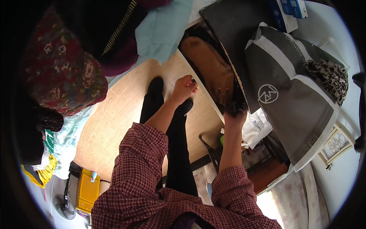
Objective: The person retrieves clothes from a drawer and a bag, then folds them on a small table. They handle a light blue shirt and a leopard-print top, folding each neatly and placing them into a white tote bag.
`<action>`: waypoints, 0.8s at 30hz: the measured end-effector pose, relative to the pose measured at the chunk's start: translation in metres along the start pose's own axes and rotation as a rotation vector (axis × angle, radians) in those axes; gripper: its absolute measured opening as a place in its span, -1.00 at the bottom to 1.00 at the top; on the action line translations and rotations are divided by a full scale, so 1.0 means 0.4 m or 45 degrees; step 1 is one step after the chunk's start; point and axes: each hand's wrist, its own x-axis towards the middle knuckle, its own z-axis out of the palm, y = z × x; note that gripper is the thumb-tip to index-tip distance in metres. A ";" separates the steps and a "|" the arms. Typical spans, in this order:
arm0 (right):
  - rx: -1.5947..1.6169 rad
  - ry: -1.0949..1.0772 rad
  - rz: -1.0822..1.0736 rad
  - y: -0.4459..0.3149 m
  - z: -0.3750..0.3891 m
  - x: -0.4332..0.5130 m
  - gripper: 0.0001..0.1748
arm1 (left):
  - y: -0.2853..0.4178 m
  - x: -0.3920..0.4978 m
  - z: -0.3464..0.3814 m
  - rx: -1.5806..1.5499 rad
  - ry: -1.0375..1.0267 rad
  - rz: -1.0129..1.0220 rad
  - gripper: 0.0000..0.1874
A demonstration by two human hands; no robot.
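My left hand (pixel 185 89) is curled beside the pale front panel (pixel 204 90) of an open drawer. A small dark and white thing shows at its fingers; whether they grip it is unclear. My right hand (pixel 239 115) reaches into the near end of the drawer. Its fingers are mostly lost in shadow and dark material (pixel 235 106), so its grip cannot be made out. A brown garment (pixel 207 58), folded long, lies in the drawer with darker cloth around it. A black top panel (pixel 226 37) with a rough pale edge overhangs the drawer.
A large grey bag (pixel 274 77) with printing stands on the right, a patterned fuzzy item (pixel 328 77) against it. Below it is a white plastic bag (pixel 256 127). Clothes, including a floral one (pixel 65 65), are heaped at left. A yellow box (pixel 88 190) and fan (pixel 65 204) sit lower left.
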 end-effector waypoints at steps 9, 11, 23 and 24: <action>-0.910 0.253 -0.919 0.086 -0.036 0.216 -0.57 | 0.013 -0.003 -0.002 0.053 0.012 -0.038 -0.92; -1.115 0.200 -0.923 0.056 -0.062 0.274 -0.55 | 0.019 -0.007 0.001 0.012 -0.014 0.002 -0.91; -1.889 -0.138 -1.088 0.057 -0.040 -0.131 -0.35 | 0.010 -0.003 -0.001 0.087 -0.042 -0.033 -0.92; -1.959 -0.213 -1.060 0.057 -0.037 -0.156 -0.34 | 0.009 -0.003 0.000 0.086 -0.040 -0.069 -0.92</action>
